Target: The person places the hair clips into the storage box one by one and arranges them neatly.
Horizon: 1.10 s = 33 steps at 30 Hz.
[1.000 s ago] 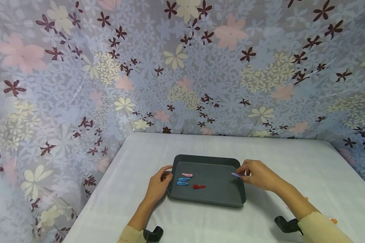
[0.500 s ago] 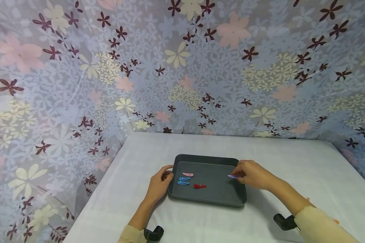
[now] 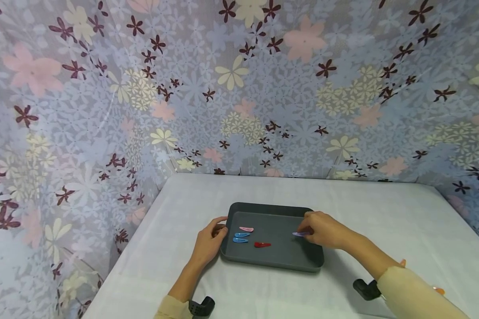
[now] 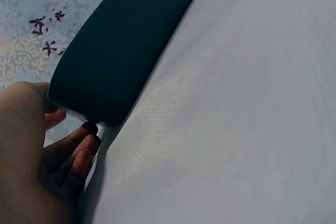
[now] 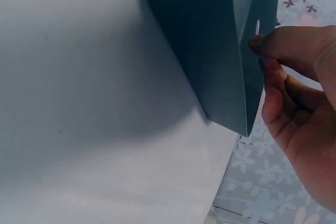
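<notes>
A dark grey tray lies on the white-covered table. Inside, toward its left half, are a pink hair clip, two blue hair clips and a red hair clip. My right hand reaches over the tray's right side and pinches a purple hair clip between thumb and finger, above the tray floor. In the right wrist view only a thin sliver of that clip shows past the thumb. My left hand holds the tray's left edge, its fingertips against the outer wall in the left wrist view.
Orange items lie on the table at the right, partly hidden by my right sleeve. A floral cloth hangs behind the table and along its left side. Black wrist-worn devices sit at both wrists.
My right hand has moved left from the tray's right rim, further over the tray floor, carrying the purple hair clip. My left hand and the other clips stay where they were.
</notes>
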Tool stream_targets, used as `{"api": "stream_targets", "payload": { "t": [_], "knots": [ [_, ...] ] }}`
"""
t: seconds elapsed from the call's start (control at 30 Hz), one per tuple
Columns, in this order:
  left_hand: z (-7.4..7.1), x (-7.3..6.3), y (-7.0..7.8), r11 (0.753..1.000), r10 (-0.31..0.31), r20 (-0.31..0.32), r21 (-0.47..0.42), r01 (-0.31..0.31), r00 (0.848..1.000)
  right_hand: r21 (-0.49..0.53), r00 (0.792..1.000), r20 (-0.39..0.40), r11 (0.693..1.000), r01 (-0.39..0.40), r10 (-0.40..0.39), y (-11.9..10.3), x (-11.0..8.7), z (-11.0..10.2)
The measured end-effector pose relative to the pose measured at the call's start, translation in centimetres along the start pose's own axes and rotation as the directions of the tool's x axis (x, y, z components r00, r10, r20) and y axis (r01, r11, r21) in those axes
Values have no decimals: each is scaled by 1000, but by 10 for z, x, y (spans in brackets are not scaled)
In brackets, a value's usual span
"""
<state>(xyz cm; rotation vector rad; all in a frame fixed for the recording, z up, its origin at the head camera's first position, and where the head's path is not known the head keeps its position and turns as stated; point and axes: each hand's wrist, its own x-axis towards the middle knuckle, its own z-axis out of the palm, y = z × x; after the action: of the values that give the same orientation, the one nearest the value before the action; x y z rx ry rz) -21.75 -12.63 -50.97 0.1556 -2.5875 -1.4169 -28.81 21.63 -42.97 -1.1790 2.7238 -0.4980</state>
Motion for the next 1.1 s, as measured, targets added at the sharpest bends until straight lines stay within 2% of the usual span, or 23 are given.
{"api": "stream_targets", "payload": {
  "t": [0.27, 0.53, 0.73, 1.1],
  "knots": [
    [0, 0, 0, 1000, -3, -4, 4, 3, 1000, -21, 1000, 8, 1000, 0, 0, -5, 7, 2],
    [0, -6, -1, 1000, -15, 7, 1, 15, 1000, -9, 999, 41, 1000, 11, -11, -8, 10, 10],
    [0, -2, -2, 1000, 4, 1, -6, -4, 1000, -21, 999, 37, 999, 27, -26, -12, 19, 9],
    [-1, -1, 2, 1000, -10, 4, -7, 10, 1000, -36, 997, 81, 999, -4, 7, -21, 29, 14]
  ]
}}
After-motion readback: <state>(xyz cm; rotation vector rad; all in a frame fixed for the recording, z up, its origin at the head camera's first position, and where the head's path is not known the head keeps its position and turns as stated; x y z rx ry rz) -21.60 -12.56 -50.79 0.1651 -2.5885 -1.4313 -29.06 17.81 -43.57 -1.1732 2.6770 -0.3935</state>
